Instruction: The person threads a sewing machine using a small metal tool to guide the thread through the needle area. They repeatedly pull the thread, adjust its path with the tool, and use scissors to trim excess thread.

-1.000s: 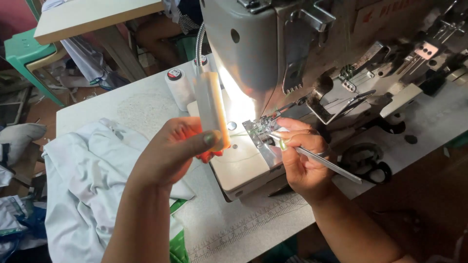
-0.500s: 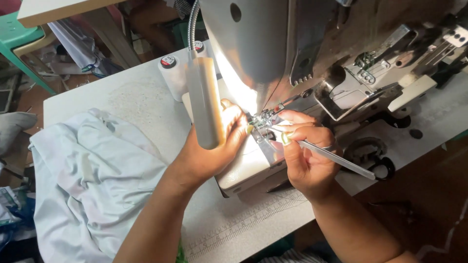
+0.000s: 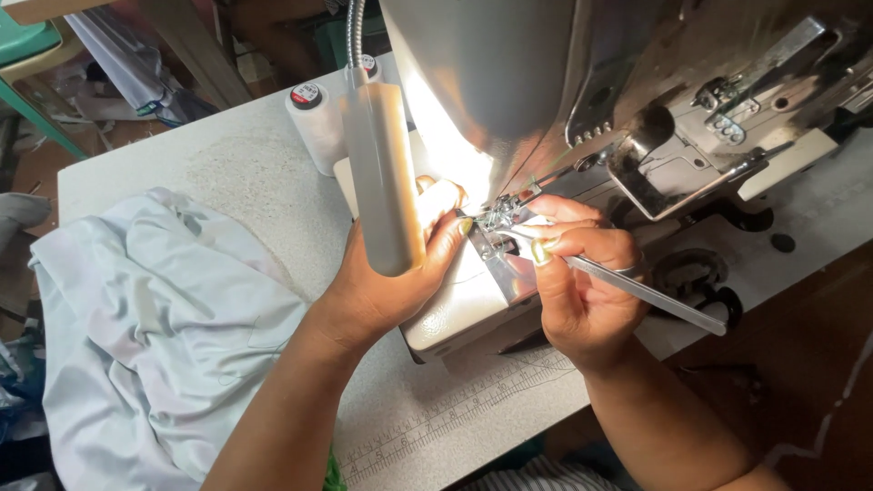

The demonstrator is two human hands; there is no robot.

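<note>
Sewing station, seen from above.

Left hand (image 3: 391,286): lies on the white bed of the sewing machine (image 3: 546,82), fingers stretched forward and loosely curled toward the needle area (image 3: 498,216), fingertips just beside the presser foot. A lamp tube (image 3: 382,173) crosses in front of the hand and hides part of the palm; whether the fingers pinch anything cannot be told.

Right hand (image 3: 582,291): closed in a pinch around a pair of metal tweezers (image 3: 627,284). The tips point left to the needle area and meet the left fingertips there; the long shank runs back to the right past the palm, over the edge of the bed.

Sewing machine: grey industrial head, filling the upper right of the view, its underside lit brightly at the needle. The bed plate below is white with a shiny metal cover next to the foot.

Lamp tube: pale cylinder on a flexible metal neck, hanging near upright in front of the machine's head.

Thread spools (image 3: 314,123): two white spools with round printed tops, standing on the worktop (image 3: 227,164) just behind the lamp.

White garment (image 3: 155,318): crumpled in a heap at the left of the worktop, well apart from the needle, partly hanging over the edge.

Worktop: pale speckled surface, with a printed ruler strip along the near edge.
</note>
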